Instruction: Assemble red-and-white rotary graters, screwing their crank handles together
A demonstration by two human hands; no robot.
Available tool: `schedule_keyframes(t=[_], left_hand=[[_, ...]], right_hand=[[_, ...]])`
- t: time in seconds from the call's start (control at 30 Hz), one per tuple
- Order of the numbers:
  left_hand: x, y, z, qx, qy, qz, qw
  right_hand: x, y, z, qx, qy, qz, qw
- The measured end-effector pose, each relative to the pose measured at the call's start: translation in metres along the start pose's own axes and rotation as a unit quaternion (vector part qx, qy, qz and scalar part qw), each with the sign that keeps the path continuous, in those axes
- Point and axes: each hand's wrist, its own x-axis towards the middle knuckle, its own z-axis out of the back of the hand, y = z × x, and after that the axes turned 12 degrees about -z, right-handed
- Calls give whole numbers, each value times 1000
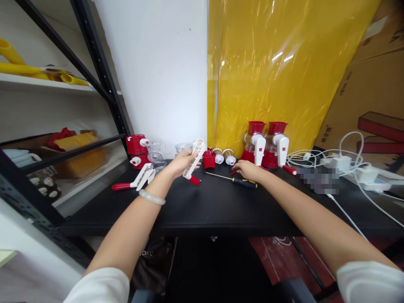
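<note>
My left hand (184, 163) is closed around a white crank handle (198, 156) with a red grip, held tilted above the black table. At the right, my right hand (248, 169) pinches a small red piece (233, 171) at or just over the tabletop. Just in front of that hand lies a screwdriver (243, 182) with a dark blue and yellow handle, its shaft pointing left. Between my hands, further back, are a red plastic part (208, 160) and two grater drums (229, 157) with white ends. Another white crank handle (139, 179) with a red grip lies left of my left hand.
Two assembled red and white rotary graters (277, 145) stand at the back right. A red grater body (137, 151) and clear plastic parts (155, 150) stand at the back left. White cables and chargers (341, 162) crowd the right side. A black metal shelf frame (104, 75) rises at left.
</note>
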Motion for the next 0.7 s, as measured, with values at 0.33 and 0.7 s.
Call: schedule_keyframes(t=[0.33, 0.7], left_hand=[[-3, 21, 7, -198, 78, 108, 971], [-8, 32, 7, -238, 125, 85, 959]], right_hand=[[34, 2, -17, -89, 37, 0, 995], [35, -4, -13, -68, 56, -28, 996]])
